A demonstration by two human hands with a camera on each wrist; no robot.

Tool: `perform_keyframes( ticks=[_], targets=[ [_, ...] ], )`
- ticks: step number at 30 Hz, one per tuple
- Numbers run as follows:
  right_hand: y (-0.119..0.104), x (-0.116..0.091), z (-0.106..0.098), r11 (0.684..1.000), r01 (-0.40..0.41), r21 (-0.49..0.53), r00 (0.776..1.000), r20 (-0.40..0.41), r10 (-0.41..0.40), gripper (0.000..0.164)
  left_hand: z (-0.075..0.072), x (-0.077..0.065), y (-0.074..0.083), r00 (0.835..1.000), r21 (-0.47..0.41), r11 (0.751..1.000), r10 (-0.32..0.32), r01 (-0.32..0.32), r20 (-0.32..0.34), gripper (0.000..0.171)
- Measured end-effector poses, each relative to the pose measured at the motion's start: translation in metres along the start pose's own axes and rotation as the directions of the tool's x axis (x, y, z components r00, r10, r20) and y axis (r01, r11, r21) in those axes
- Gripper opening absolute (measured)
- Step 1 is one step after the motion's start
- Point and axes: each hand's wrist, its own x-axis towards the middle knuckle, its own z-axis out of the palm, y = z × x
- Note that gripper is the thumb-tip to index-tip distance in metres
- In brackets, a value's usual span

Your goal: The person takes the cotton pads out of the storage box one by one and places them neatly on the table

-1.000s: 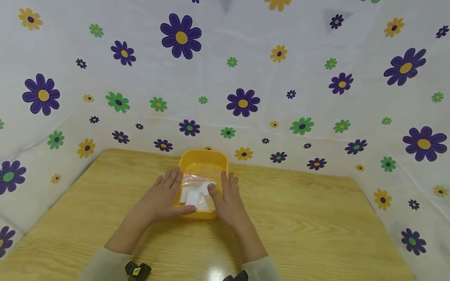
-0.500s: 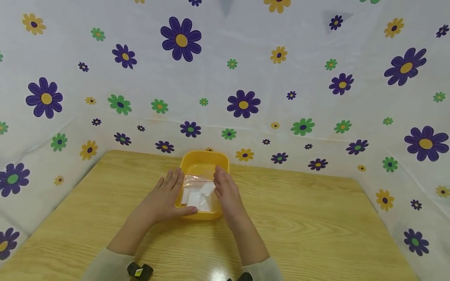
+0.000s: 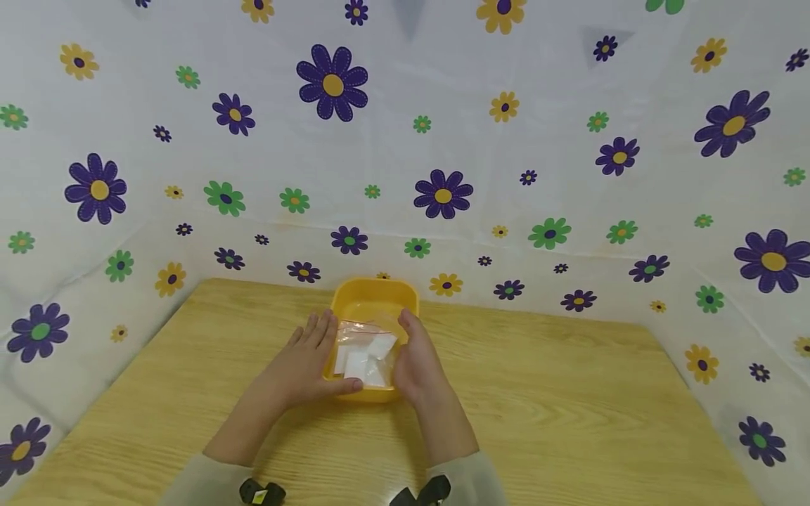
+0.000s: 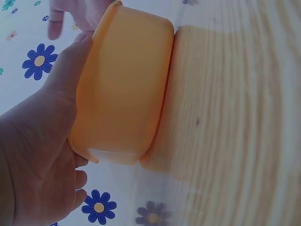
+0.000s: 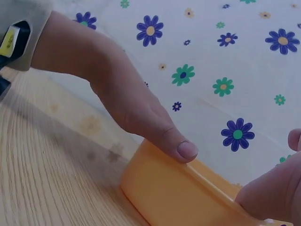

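Observation:
A yellow plastic tub (image 3: 373, 289) stands on the table; in it lies a clear zip bag (image 3: 363, 355) holding white pieces, its red seal line toward the back. My left hand (image 3: 300, 365) rests on the tub's left rim with straight fingers, thumb along the front rim; the left wrist view shows that hand (image 4: 37, 122) at the tub's outer wall (image 4: 124, 84). My right hand (image 3: 420, 362) is at the tub's right side, palm facing inward beside the bag, most of its fingers hidden. In the right wrist view its near part (image 5: 275, 190) overlaps the tub rim.
The wooden table (image 3: 557, 393) extends to both sides of the tub. A white cloth with purple, green and yellow flowers (image 3: 443, 193) forms the back and side walls, close behind the tub. Dark straps (image 3: 262, 492) circle both wrists.
My right hand has drawn its thumb back from over the bag and turned onto its edge, staying at the tub's right side. The left hand keeps its place on the rim.

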Motion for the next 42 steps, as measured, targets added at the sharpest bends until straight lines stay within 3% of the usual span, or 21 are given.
perform_keyframes(
  ticks=[4, 8, 12, 17, 22, 28, 35, 39, 42],
  targets=[
    [0.002, 0.002, -0.005, 0.992, -0.067, 0.102, 0.997, 0.054, 0.062, 0.084, 0.003, 0.000, 0.000, 1.000, 0.008, 1.000, 0.008, -0.008, -0.009, 0.129],
    [0.001, -0.001, -0.011, 0.984, -0.122, 0.127, 0.986, 0.125, 0.106, 0.089, 0.004, -0.001, 0.001, 1.000, 0.011, 1.000, 0.009, -0.009, -0.008, 0.126],
    [0.001, -0.002, -0.013, 0.982, -0.132, 0.134, 0.985, 0.126, 0.115, 0.086, 0.004, -0.002, 0.003, 1.000, 0.001, 1.000, 0.007, -0.007, -0.009, 0.125],
    [0.002, -0.002, -0.013, 0.992, -0.107, 0.063, 0.990, 0.097, 0.100, 0.082, 0.004, 0.000, 0.006, 1.000, -0.006, 1.000, 0.003, -0.003, -0.012, 0.124],
    [0.001, -0.003, -0.012, 0.990, -0.091, -0.103, 0.987, 0.122, 0.104, 0.074, 0.004, 0.001, 0.009, 1.000, -0.011, 1.000, 0.002, -0.002, -0.001, 0.125],
    [-0.006, -0.004, -0.008, 0.935, -0.024, -0.354, 0.977, 0.189, 0.097, 0.065, 0.002, 0.007, 0.012, 1.000, -0.019, 1.000, -0.002, 0.002, -0.001, 0.127],
    [-0.002, -0.007, -0.004, 0.853, 0.112, -0.510, 0.966, 0.256, 0.027, 0.063, 0.002, 0.006, 0.008, 1.000, -0.025, 1.000, -0.007, 0.007, 0.004, 0.127],
    [0.000, -0.009, -0.002, 0.829, 0.204, -0.521, 0.964, 0.253, -0.079, 0.055, 0.002, 0.003, 0.004, 1.000, -0.028, 1.000, -0.004, 0.004, -0.001, 0.125],
    [0.000, -0.009, -0.001, 0.804, 0.262, -0.534, 0.965, 0.163, -0.206, 0.047, 0.000, 0.001, 0.002, 1.000, -0.033, 0.999, -0.008, 0.009, 0.008, 0.126]
  ],
)
